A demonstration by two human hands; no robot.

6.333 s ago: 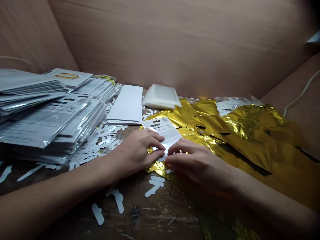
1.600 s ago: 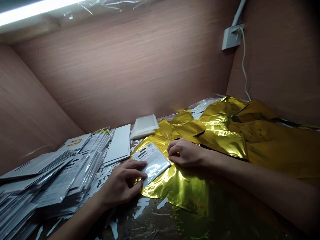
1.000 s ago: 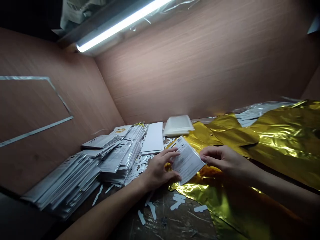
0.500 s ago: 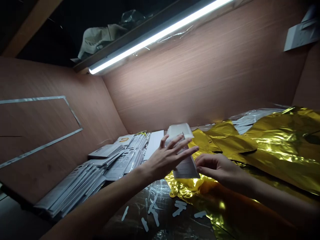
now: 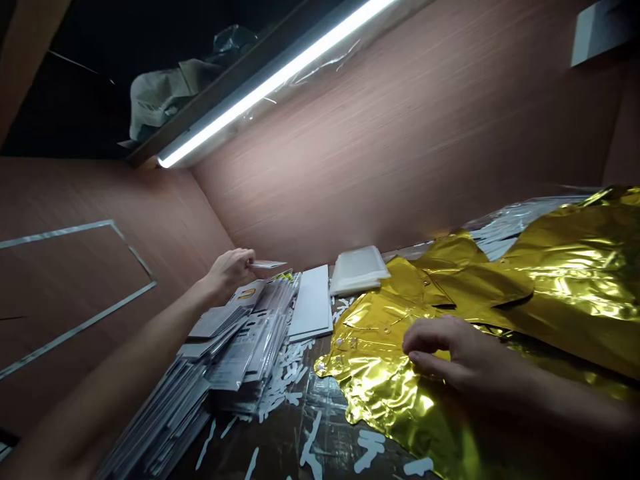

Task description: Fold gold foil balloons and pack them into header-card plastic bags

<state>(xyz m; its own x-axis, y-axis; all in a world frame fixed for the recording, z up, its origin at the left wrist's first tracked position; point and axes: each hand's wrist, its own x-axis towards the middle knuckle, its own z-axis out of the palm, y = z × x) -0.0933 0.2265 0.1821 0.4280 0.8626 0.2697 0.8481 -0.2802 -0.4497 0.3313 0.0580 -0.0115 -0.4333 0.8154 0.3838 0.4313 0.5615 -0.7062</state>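
Note:
My left hand [image 5: 230, 273] is raised above the far end of the pile, shut on a thin white packet [image 5: 267, 265] seen nearly edge-on. The pile [image 5: 240, 353] is of flat printed packets in glossy plastic, lying in slanted stacks. My right hand [image 5: 445, 350] rests with curled fingers on crumpled gold foil [image 5: 380, 360], which looks like a mylar balloon sheet with small punched holes near its edge. Nothing shows in that hand.
A stack of white cards [image 5: 311, 303] and a bundle of transparent sleeves [image 5: 357, 270] lie beyond the pile. White cut-out scraps [image 5: 285, 377] are scattered on the dark scratched tabletop [image 5: 320, 440]. Wood-look walls [image 5: 400, 147] surround it, under a bright tube light [image 5: 280, 87].
My left hand has carried the white packet off the foil, leftward over the pile. My right hand has let go of the packet and lies lower on the foil. The view has swung.

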